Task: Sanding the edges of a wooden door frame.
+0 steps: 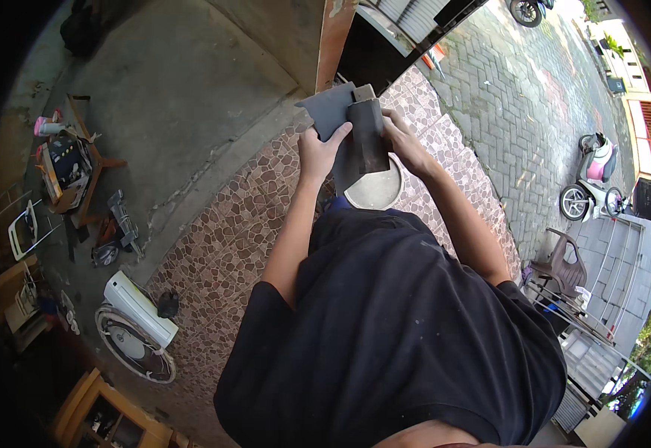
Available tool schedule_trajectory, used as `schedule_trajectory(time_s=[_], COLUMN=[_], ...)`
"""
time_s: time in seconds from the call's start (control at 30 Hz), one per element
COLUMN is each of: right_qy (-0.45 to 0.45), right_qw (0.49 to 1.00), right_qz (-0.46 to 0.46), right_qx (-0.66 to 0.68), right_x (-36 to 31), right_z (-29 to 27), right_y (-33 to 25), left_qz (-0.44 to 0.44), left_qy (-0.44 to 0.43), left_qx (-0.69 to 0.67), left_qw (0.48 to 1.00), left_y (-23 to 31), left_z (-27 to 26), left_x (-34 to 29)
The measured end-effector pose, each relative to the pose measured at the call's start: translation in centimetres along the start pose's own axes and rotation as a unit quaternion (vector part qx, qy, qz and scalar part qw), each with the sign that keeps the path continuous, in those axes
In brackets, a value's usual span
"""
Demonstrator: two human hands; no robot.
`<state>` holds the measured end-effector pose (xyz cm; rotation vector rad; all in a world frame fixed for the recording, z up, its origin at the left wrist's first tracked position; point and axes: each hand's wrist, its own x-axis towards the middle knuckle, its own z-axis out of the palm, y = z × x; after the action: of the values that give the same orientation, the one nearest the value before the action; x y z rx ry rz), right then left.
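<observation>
A dark grey sheet (327, 107) with a ragged left edge, apparently sandpaper, is held up in front of my body. Part of it is folded over a block (364, 92), whose pale end shows at the top. My left hand (321, 154) grips the sheet's left part, its thumb pressed on the surface and its fingers behind. My right hand (406, 143) is closed on the right side of the wrapped block; some of its fingertips are hidden behind it. Below both hands, a round pale lid or basin (376, 190) is partly covered by the sheet.
Stone-patterned tiles (225, 220) lie underfoot. A wall edge (334, 45) stands ahead. At left are a wooden stand (90, 175) with odds and ends and a fan (130, 345). At right are a scooter (593, 179) and a brown plastic chair (562, 263).
</observation>
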<state>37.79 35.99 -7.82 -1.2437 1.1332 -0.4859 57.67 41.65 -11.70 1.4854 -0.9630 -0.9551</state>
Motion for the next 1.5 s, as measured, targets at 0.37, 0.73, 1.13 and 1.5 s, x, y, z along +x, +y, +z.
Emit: schedule_trajectory(time_s=[0.37, 0.73, 1.13, 1.5], right_qy=[0.028, 0.005, 0.021, -0.046], right_qw=[0.998, 0.996, 0.998, 0.998], right_qz=[0.002, 0.037, 0.048, 0.006], right_qx=[-0.065, -0.082, 0.026, -0.036], right_x=[2.7, 3.4, 1.8, 4.1], right_z=[4.0, 5.5, 5.8, 6.4], right_y=[-1.1, -0.7, -0.4, -0.7], left_qz=[-0.052, -0.043, -0.039, -0.022], left_qy=[-0.024, -0.019, -0.070, -0.010], left_qx=[-0.013, -0.030, -0.063, -0.030], left_qw=[0.998, 0.998, 0.995, 0.999], left_y=[-2.5, -3.3, -2.6, -2.4], left_z=[-2.9, -4.0, -4.8, -6.2], left_x=[2.8, 3.2, 3.0, 2.9])
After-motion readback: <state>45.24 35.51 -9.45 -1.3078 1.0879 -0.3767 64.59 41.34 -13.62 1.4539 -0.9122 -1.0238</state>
